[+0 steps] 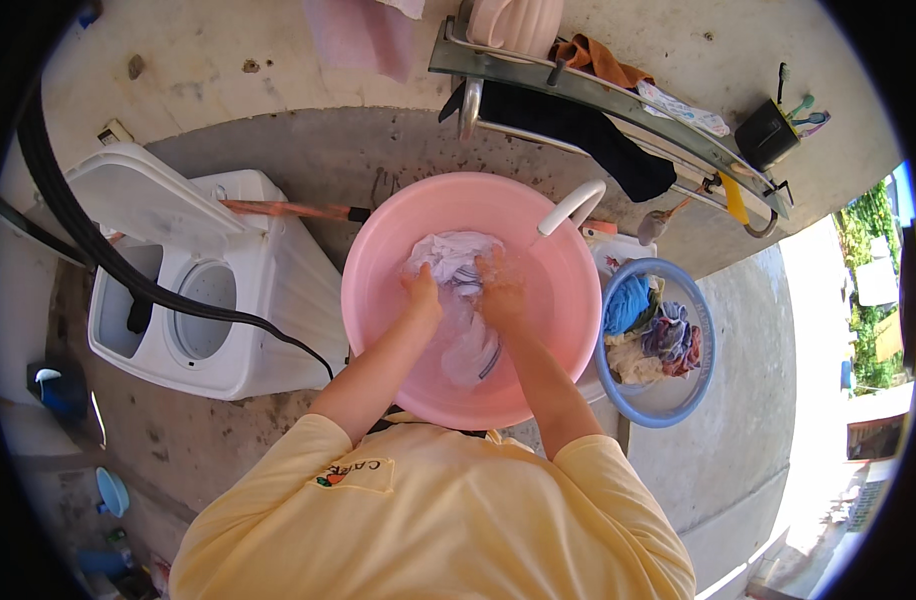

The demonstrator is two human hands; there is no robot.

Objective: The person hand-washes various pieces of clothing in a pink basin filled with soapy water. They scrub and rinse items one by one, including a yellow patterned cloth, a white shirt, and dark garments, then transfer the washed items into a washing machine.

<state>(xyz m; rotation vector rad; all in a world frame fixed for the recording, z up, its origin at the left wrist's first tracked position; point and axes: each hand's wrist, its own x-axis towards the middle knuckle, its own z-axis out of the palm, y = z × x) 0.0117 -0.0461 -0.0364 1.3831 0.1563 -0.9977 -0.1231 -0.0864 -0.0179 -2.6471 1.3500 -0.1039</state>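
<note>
A large pink plastic basin [379, 225] stands before me with water in it. In the water lies a white garment [454, 251] with dark stripes, partly under the surface. My left hand [422, 292] grips the near left side of the bunched cloth. On the right, my right hand [501, 292] is in the water against the same cloth; splashing blurs its fingers, so I cannot make out its grip. A part of the garment with a dark band trails towards me. The white curved faucet [574, 208] reaches over the basin's far right rim.
Left stands a white twin-tub washing machine [278, 315] with a raised lid [150, 199]; a black hose [180, 300] crosses before it. At right, a blue-rimmed basket [707, 360] holds several clothes. A glass shelf [495, 69] with a towel rail juts from the wall beyond the basin.
</note>
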